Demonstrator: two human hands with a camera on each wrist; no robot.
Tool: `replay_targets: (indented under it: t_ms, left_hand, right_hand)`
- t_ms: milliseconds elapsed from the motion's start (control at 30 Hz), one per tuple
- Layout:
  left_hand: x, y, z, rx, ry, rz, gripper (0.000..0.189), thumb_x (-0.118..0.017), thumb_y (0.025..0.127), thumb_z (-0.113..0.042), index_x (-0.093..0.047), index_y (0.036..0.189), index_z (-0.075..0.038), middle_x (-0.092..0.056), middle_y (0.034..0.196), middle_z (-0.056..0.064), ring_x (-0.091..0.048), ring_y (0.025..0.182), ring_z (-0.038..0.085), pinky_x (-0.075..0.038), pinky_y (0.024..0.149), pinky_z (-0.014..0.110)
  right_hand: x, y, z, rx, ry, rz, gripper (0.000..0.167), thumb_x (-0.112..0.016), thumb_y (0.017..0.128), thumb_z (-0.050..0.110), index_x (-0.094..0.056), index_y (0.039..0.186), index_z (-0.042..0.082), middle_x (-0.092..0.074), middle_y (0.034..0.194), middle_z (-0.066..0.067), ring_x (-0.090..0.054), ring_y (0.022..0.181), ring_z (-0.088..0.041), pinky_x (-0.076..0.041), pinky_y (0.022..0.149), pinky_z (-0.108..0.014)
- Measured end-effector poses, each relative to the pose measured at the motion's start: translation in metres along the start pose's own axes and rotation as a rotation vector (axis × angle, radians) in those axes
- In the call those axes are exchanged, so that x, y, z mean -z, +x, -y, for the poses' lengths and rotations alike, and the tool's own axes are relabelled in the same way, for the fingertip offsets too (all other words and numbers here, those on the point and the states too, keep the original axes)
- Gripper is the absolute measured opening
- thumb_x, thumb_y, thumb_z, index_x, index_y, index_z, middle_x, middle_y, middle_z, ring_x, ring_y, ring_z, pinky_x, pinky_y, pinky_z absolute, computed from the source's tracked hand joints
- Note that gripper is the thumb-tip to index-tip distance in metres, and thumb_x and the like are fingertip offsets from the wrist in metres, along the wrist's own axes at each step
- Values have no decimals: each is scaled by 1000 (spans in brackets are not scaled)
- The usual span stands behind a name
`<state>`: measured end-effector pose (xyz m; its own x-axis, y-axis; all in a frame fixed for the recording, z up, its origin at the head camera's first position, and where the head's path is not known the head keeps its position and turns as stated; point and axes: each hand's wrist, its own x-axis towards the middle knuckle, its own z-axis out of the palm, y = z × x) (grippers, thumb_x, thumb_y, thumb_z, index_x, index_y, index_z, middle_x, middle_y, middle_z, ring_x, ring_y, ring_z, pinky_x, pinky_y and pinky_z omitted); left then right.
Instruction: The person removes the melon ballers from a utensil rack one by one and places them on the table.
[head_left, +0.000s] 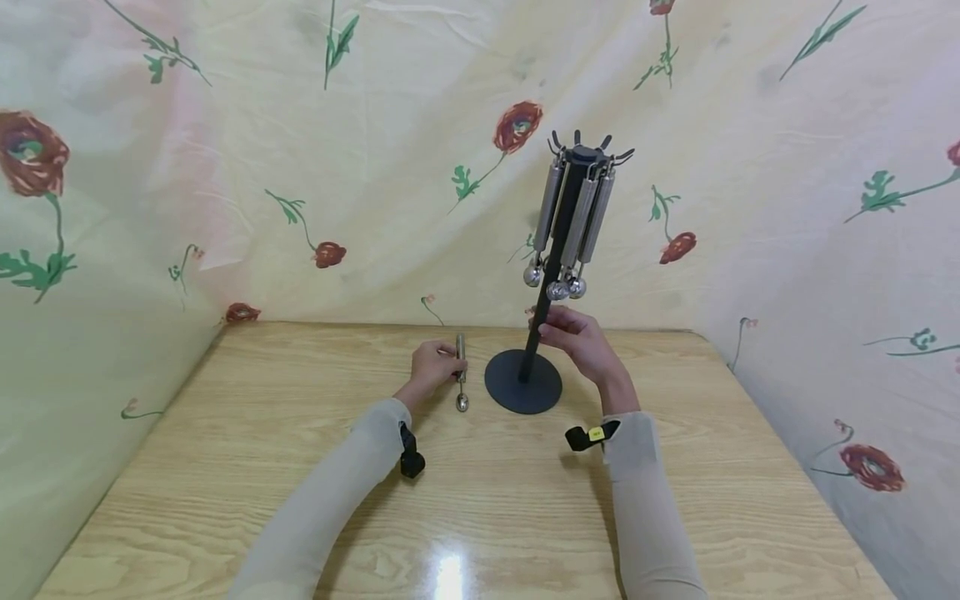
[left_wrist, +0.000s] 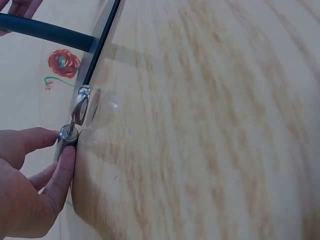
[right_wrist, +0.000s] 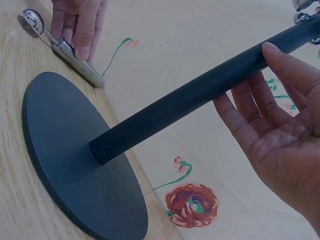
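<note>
A metal melon baller (head_left: 462, 403) with a thick cylindrical handle lies at the back of the table. My left hand (head_left: 435, 364) pinches its handle between thumb and fingers; the small round bowl (left_wrist: 81, 106) points away from the fingers in the left wrist view. Just right of it stands a black utensil stand with a round base (head_left: 523, 400). My right hand (head_left: 581, 337) holds the stand's post (right_wrist: 175, 102), thumb on one side and fingertips on the other. Several similar metal utensils (head_left: 576, 225) hang from hooks at the stand's top, their round ends downward.
The wooden table (head_left: 525, 517) runs back to a flower-patterned cloth (head_left: 405, 183), which rises behind it and along both sides. Curved hooks (head_left: 577, 138) stick out around the top of the stand.
</note>
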<state>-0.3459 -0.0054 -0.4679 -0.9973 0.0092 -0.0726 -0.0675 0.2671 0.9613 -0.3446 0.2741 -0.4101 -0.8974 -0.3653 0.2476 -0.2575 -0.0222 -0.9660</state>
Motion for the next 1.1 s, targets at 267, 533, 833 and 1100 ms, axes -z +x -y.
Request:
replay_targets:
  t_ms: [267, 533, 833, 1100]
  left_hand:
    - [7, -2, -1, 22, -14, 23, 34, -76, 89, -7, -66, 119, 6, -73, 111, 23, -75, 85, 24, -64, 69, 26]
    - [20, -3, -14, 5, 83, 37, 41, -75, 92, -15, -64, 128, 2, -71, 109, 21, -75, 87, 31, -63, 69, 27]
    - [36, -18, -51, -194, 171, 123, 41, -70, 95, -16, -62, 130, 4, -66, 111, 22, -72, 96, 43, -65, 82, 45]
    - [48, -27, -107, -404, 241, 146, 38, -71, 95, -15, -64, 129, 0, -71, 101, 19, -72, 86, 33, -62, 66, 26]
  right_hand:
    - [1, 1, -1, 10, 11, 7, 29, -60, 101, 2, -68, 127, 14, -69, 125, 0, -68, 112, -12, -59, 97, -27]
    - [1, 0, -2, 25, 18, 21, 30, -59, 101, 1, -68, 126, 14, -69, 121, 2, -67, 112, -12, -59, 97, -27]
    - [3, -2, 0, 16, 31, 14, 33, -58, 101, -2, -68, 128, 14, -70, 122, -2, -69, 111, -12, -59, 97, -25]
    - [0, -2, 1, -1, 36, 12, 31, -59, 101, 0, -68, 126, 16, -70, 120, 0, -69, 110, -12, -58, 97, -26]
